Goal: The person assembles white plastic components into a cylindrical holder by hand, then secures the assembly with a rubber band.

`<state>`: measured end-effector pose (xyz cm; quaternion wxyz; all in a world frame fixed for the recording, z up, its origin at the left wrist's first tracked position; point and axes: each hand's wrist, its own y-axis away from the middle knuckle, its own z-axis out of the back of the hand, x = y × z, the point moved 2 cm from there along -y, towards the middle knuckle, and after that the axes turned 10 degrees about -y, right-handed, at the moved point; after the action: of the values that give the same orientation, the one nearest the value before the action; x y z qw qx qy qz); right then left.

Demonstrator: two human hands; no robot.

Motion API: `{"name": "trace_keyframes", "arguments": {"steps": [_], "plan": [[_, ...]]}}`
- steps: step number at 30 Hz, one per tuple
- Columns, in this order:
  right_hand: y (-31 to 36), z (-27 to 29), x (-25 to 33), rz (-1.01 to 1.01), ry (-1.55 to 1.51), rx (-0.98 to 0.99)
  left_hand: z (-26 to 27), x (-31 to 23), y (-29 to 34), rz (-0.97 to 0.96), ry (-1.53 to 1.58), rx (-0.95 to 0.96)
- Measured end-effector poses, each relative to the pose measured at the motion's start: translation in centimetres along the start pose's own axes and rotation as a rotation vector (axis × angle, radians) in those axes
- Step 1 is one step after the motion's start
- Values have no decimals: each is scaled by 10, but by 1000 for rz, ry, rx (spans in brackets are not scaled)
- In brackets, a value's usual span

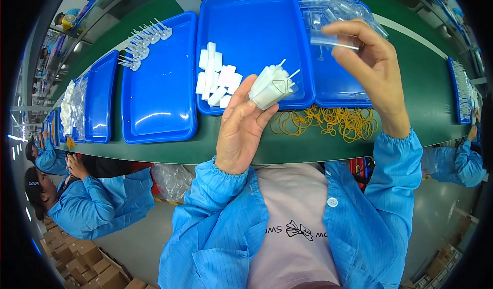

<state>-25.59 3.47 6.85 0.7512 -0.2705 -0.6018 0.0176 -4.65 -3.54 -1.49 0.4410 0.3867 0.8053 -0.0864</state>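
Observation:
In my left hand (240, 127), fingers wrapped round its lower end, is a bundle of white pieces (269, 89) with clear plastic about it and thin white stems poking out at the top. My raised right hand (372, 65) pinches a clear plastic piece (334, 41) between thumb and fingers, above the right-hand blue tray (334, 96). More clear plastic pieces (334, 9) lie heaped at that tray's far end. Beside my left hand, several white blocks (219, 78) rest in the near left part of the middle blue tray (246, 11).
Yellow rubber bands (339, 123) lie loose on the green table (431, 99) before the trays. White stemmed parts (146, 42) stand at the far edge of another blue tray (156, 119). Co-workers in blue (87, 201) sit to the left, another person (457, 165) to the right.

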Motion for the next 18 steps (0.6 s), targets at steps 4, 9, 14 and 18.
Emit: {"name": "trace_keyframes", "arguments": {"steps": [4, 9, 14, 18], "plan": [[6, -13, 9, -10, -22, 59, -2, 0, 3, -65, 17, 2], [8, -27, 17, -65, -44, 85, -6, -2, 6, -182, -167, -33], [10, -24, 19, -119, -73, 76, -6, -4, 7, -351, -268, -47], [12, -25, 15, -134, -141, 61, -5, -4, 7, -403, -308, -58]]}}
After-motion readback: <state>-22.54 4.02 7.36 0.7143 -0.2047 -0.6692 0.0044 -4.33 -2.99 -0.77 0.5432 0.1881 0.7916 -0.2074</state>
